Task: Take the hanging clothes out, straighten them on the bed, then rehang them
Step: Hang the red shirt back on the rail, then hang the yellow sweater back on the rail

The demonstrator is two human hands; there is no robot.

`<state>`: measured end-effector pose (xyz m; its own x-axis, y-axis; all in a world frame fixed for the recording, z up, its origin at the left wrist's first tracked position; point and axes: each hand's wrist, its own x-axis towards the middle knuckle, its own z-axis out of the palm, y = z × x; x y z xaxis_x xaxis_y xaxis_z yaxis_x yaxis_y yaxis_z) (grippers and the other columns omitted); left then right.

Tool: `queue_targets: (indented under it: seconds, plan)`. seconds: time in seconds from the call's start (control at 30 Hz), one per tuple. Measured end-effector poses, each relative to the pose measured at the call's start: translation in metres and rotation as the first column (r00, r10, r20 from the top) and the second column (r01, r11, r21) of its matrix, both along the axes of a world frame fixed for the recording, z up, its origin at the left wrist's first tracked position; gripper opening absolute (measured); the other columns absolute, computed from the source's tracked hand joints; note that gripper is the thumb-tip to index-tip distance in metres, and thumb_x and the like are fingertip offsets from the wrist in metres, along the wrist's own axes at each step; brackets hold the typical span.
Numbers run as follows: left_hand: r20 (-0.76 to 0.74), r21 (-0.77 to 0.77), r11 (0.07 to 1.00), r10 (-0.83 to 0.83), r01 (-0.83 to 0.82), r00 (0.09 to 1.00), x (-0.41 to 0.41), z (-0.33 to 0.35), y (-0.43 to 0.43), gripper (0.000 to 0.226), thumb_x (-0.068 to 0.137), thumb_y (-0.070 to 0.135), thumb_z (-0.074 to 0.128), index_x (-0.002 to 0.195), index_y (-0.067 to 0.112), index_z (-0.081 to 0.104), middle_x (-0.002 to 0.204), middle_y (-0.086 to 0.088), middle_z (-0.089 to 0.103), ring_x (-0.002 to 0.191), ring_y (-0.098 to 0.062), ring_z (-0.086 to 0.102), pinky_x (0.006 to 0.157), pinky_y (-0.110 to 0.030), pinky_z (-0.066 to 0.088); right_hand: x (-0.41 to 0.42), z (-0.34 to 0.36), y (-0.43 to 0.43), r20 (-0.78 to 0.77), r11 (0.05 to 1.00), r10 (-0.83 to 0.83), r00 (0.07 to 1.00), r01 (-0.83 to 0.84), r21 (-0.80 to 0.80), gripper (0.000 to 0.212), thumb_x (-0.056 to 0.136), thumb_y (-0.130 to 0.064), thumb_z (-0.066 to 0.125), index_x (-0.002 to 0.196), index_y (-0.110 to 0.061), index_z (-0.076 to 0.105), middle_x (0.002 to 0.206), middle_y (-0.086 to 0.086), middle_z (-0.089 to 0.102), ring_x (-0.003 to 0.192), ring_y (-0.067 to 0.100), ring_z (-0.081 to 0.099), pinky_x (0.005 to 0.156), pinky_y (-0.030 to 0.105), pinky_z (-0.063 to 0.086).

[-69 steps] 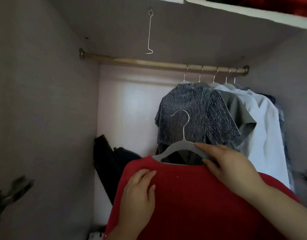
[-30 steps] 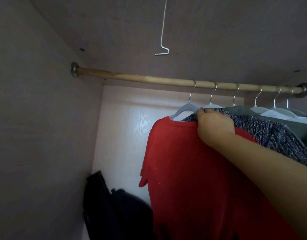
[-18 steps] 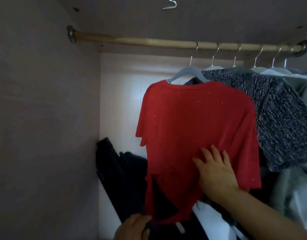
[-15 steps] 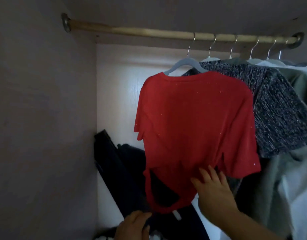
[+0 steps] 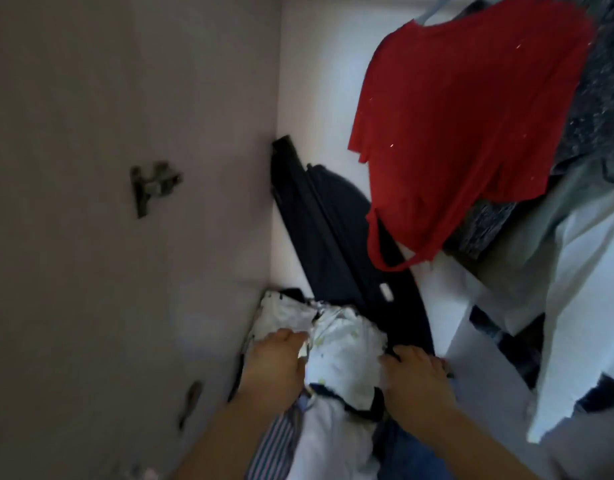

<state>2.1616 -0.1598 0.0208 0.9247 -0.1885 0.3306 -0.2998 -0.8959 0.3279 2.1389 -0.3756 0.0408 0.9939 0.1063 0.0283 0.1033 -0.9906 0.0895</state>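
A red T-shirt [image 5: 465,126] hangs on a pale hanger [image 5: 428,12] at the top right, in front of a dark speckled top [image 5: 607,84]. Low in the wardrobe lies a crumpled white cloth bundle [image 5: 343,351] with small spots. My left hand [image 5: 274,362] grips its left side, fingers dug into the fabric. On the bundle's right edge sits my right hand [image 5: 416,375], thumb against the white cloth and fingers bent over dark fabric; blur hides its grip.
A black bag [image 5: 319,216] leans in the back corner. Pale shirts [image 5: 582,306] hang at the right. A striped cloth [image 5: 278,445] and a blue garment [image 5: 413,455] lie below the bundle. The wardrobe's side wall [image 5: 125,271] with a metal fitting [image 5: 153,183] closes the left.
The view has tipped down to the wardrobe floor. My right hand left the red T-shirt's hem, and both hands dropped onto the white bundle. The red T-shirt stays hanging.
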Motion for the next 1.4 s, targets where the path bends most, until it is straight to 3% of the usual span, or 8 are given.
queue_targets:
  seconds: [0.1,0.23,0.47,0.67,0.8,0.97,1.13,1.4]
  plan:
    - [-0.100,0.093,0.988,0.129,-0.120,0.987,-0.074,-0.024,0.018,0.041,0.094,0.030,0.039,0.135,0.025,0.041,0.132,0.000,0.047,0.118,-0.020,0.047,0.098,-0.029,0.037,-0.049,-0.033,0.009,-0.069,0.987,0.157,0.985,-0.153,0.050,0.052,0.092,-0.031,0.046,0.142,-0.026,0.032,0.152,0.001,0.022,0.139,0.019,0.020,0.112,0.031,0.021]
    - [-0.264,0.234,0.948,0.274,-0.214,0.925,-0.180,-0.063,0.042,0.039,0.093,0.031,0.041,0.131,0.024,0.042,0.131,-0.001,0.046,0.119,-0.021,0.045,0.098,-0.032,0.036,-0.121,-0.069,0.038,-0.193,0.948,0.313,0.930,-0.294,0.123,0.054,0.094,-0.032,0.047,0.144,-0.024,0.030,0.150,0.001,0.026,0.137,0.021,0.026,0.109,0.031,0.028]
    - [-0.461,0.270,0.886,0.462,-0.377,0.757,-0.350,-0.098,0.094,0.042,0.091,0.039,0.046,0.132,0.027,0.044,0.129,0.001,0.048,0.119,-0.021,0.046,0.098,-0.034,0.036,-0.230,-0.092,0.116,-0.285,0.830,0.558,0.779,-0.522,0.198,0.048,0.092,-0.028,0.049,0.138,-0.024,0.037,0.137,0.000,0.039,0.124,0.018,0.040,0.099,0.029,0.037]
    - [-0.480,0.234,0.782,0.610,-0.578,0.631,-0.474,-0.106,0.163,0.041,0.093,0.040,0.046,0.133,0.027,0.044,0.131,0.002,0.048,0.119,-0.019,0.046,0.098,-0.033,0.038,-0.321,-0.097,0.214,-0.332,0.706,0.701,0.631,-0.678,0.202,0.032,0.091,-0.020,0.046,0.123,-0.017,0.049,0.124,0.005,0.047,0.114,0.022,0.046,0.087,0.029,0.041]
    - [-0.490,0.208,0.691,0.686,-0.692,0.538,-0.568,-0.102,0.220,0.043,0.093,0.040,0.047,0.134,0.027,0.042,0.133,0.001,0.047,0.121,-0.020,0.045,0.099,-0.033,0.036,-0.392,-0.102,0.290,-0.352,0.599,0.789,0.503,-0.755,0.265,0.045,0.093,-0.026,0.047,0.137,-0.021,0.041,0.135,0.003,0.042,0.124,0.022,0.041,0.098,0.031,0.039]
    - [-0.522,0.187,0.510,0.776,-0.840,0.355,-0.698,-0.104,0.289,0.042,0.092,0.038,0.047,0.132,0.026,0.044,0.132,0.000,0.048,0.119,-0.021,0.047,0.098,-0.034,0.038,-0.484,-0.107,0.389,-0.346,0.443,0.874,0.341,-0.851,0.281,0.048,0.093,-0.028,0.047,0.140,-0.023,0.038,0.138,0.001,0.039,0.129,0.021,0.036,0.103,0.029,0.033]
    - [-0.553,0.166,0.299,0.817,-0.940,0.162,-0.813,-0.109,0.329,0.044,0.093,0.037,0.046,0.135,0.026,0.041,0.133,0.002,0.048,0.119,-0.019,0.047,0.097,-0.033,0.039,-0.574,-0.110,0.475,-0.373,0.280,0.912,0.169,-0.923,0.266,0.037,0.090,-0.026,0.049,0.126,-0.017,0.048,0.128,0.003,0.045,0.119,0.023,0.042,0.097,0.033,0.039]
    - [-0.560,0.151,-0.047,0.819,-0.987,-0.125,-0.937,-0.119,0.379,0.045,0.092,0.039,0.047,0.135,0.028,0.042,0.135,0.003,0.047,0.123,-0.019,0.044,0.100,-0.032,0.036,-0.687,-0.120,0.606,-0.394,-0.060,0.904,-0.166,-0.962,0.267,0.049,0.090,-0.025,0.048,0.138,-0.023,0.040,0.135,0.001,0.043,0.124,0.021,0.041,0.099,0.028,0.036]
